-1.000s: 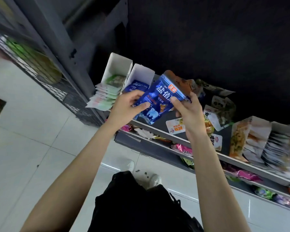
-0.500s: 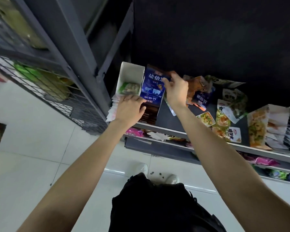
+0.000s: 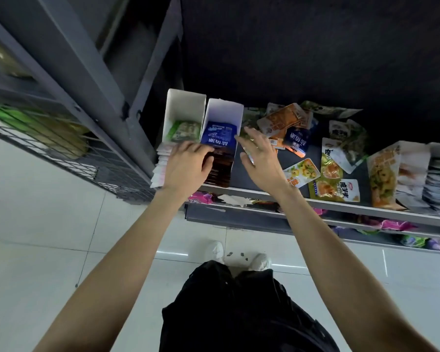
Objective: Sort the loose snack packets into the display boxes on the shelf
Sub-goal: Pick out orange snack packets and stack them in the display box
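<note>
Two white display boxes side by side at left end of shelf. Blue packet sits inside right box, atop dark stack. Left box holds green packet. Left hand rests on front of blue packet's stack, fingers curled over it. Right hand just beside box's right wall, fingers spread, holding nothing. Loose packets scattered on shelf to right, orange, blue, green.

- I see a blue packet with white lettering in a white display box.
- Green packet beside it; orange packet farther right.
</note>
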Demonstrator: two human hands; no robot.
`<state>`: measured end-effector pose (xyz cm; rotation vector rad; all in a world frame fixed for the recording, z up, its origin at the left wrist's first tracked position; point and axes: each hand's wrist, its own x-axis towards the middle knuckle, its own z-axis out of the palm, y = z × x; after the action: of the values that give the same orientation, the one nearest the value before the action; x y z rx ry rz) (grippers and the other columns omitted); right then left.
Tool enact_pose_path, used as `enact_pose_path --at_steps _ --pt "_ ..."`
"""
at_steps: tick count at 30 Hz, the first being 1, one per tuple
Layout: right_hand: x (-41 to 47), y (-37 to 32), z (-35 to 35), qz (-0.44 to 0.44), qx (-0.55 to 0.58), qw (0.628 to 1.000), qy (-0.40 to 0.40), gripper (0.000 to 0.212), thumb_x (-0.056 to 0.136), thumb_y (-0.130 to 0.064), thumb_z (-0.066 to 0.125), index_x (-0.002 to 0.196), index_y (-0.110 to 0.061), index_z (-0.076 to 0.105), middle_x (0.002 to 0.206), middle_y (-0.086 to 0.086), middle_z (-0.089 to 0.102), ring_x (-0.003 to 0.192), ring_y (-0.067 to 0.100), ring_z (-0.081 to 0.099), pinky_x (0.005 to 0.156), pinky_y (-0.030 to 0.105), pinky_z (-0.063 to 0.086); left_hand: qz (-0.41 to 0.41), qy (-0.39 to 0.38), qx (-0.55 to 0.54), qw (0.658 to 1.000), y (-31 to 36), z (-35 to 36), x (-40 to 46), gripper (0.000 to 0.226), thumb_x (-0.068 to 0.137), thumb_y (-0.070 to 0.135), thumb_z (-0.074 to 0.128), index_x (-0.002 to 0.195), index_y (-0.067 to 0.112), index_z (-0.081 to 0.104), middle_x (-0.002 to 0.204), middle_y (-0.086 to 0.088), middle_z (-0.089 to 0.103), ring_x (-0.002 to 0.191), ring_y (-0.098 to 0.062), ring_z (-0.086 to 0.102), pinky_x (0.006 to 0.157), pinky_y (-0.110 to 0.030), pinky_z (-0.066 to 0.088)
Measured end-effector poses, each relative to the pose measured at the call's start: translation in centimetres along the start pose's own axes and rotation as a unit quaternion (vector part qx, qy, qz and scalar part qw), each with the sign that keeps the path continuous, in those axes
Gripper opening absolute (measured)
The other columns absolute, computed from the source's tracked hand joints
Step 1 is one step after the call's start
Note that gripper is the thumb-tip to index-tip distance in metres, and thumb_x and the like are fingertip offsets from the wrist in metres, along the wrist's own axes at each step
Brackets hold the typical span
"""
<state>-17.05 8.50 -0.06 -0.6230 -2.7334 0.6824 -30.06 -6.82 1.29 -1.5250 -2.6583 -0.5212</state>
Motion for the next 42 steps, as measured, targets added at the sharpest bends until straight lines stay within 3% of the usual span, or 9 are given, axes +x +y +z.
enact_pose_path --at_steps 5,8,14,20,26,31,37,40,42 --pt "-6.7 6.0 -2.8 0.122 0.026 0.988 0.095 0.024 0.091 -0.005 0.051 0.108 -0.010 0.067 0.102 0.006 0.071 0.085 0.022 0.068 0.068 0.031 0.055 0.083 0.164 -0.157 0.970 6.6 -0.9 -0.7 0.012 0.088 0.022 0.055 0.086 0.011 0.061 0.074 0.002 0.060 0.070 -0.013 0.053 0.066 -0.025 0.041" --pt "-8.5 9.7 -3.5 0.206 -0.019 0.976 0.066 0.022 0.090 -0.006 0.055 0.104 -0.013 0.070 0.091 0.007 0.073 0.073 0.027 0.069 0.062 0.031 0.053 0.090 0.059 -0.209 0.972 11.5 1.9 -0.2 0.015 0.087 0.024 0.059 0.095 0.011 0.059 0.080 0.002 0.062 0.076 -0.015 0.057 0.062 -0.029 0.049" --pt "-8.0 13.9 -2.8 0.263 -0.090 0.952 -0.127 0.038 0.095 -0.013 0.047 0.132 -0.017 0.052 0.117 0.017 0.063 0.096 0.035 0.063 0.079 0.037 0.051 -0.059 -0.264 -0.110 0.957 15.4 12.2 4.0 0.057 0.089 0.037 0.060 0.132 0.007 0.040 0.129 -0.014 0.050 0.118 -0.029 0.046 0.091 -0.038 0.044" --pt "-8.6 14.9 -1.0 0.204 -0.093 0.968 -0.110 0.042 0.092 -0.008 0.046 0.133 -0.014 0.051 0.137 0.009 0.051 0.106 0.034 0.061 0.085 0.041 0.053 -0.164 -0.275 -0.118 0.940 17.0 16.1 5.9 0.052 0.086 0.004 0.060 0.132 0.001 0.037 0.130 -0.022 0.045 0.119 -0.036 0.048 0.096 -0.037 0.041" --pt "-7.8 14.6 -2.1 0.214 -0.089 0.964 -0.127 0.053 0.095 -0.015 0.050 0.144 -0.023 0.031 0.128 0.016 0.052 0.094 0.036 0.063 0.070 0.038 0.050 -0.152 -0.255 -0.093 0.950 16.6 16.5 6.2 0.032 0.085 0.032 0.066 0.107 0.010 0.060 0.110 -0.012 0.062 0.101 -0.027 0.059 0.073 -0.033 0.045" --pt "-8.8 13.5 -5.5 0.199 -0.041 0.979 -0.008 0.054 0.089 -0.017 0.061 0.138 -0.022 0.040 0.122 0.015 0.050 0.089 0.032 0.061 0.063 0.034 0.045 -0.051 -0.152 -0.109 0.981 17.9 11.3 6.1 0.009 0.090 0.029 0.057 0.098 0.025 0.062 0.094 -0.001 0.070 0.086 -0.022 0.063 0.060 -0.028 0.037" --pt "-13.8 9.8 -11.8 0.143 0.013 0.983 0.118 0.019 0.083 -0.022 0.067 0.086 -0.003 0.065 0.090 0.008 0.058 0.062 0.018 0.050 0.052 0.029 0.039 0.160 -0.033 -0.216 0.963 21.7 3.5 3.1 0.020 0.085 0.039 0.058 0.092 0.023 0.068 0.076 0.005 0.069 0.068 -0.014 0.061 0.051 -0.024 0.039" --pt "-17.2 8.4 -14.4 0.191 0.064 0.962 0.182 0.037 0.087 -0.040 0.053 0.088 -0.004 0.062 0.074 0.003 0.062 0.055 0.017 0.051 0.047 0.034 0.043 0.129 -0.091 -0.378 0.912 23.0 1.8 2.3 0.022 0.081 0.035 0.069 0.097 0.020 0.064 0.086 0.014 0.067 0.079 0.001 0.061 0.067 -0.016 0.047" --pt "-19.3 7.9 -15.8 0.252 0.164 0.924 0.236 0.028 0.089 -0.035 0.055 0.095 -0.009 0.063 0.076 0.000 0.068 0.058 0.015 0.060 0.050 0.030 0.048 0.121 -0.160 -0.409 0.890 23.9 1.8 2.3 0.021 0.079 0.030 0.073 0.097 0.025 0.063 0.085 0.019 0.064 0.081 0.007 0.058 0.069 -0.007 0.041"
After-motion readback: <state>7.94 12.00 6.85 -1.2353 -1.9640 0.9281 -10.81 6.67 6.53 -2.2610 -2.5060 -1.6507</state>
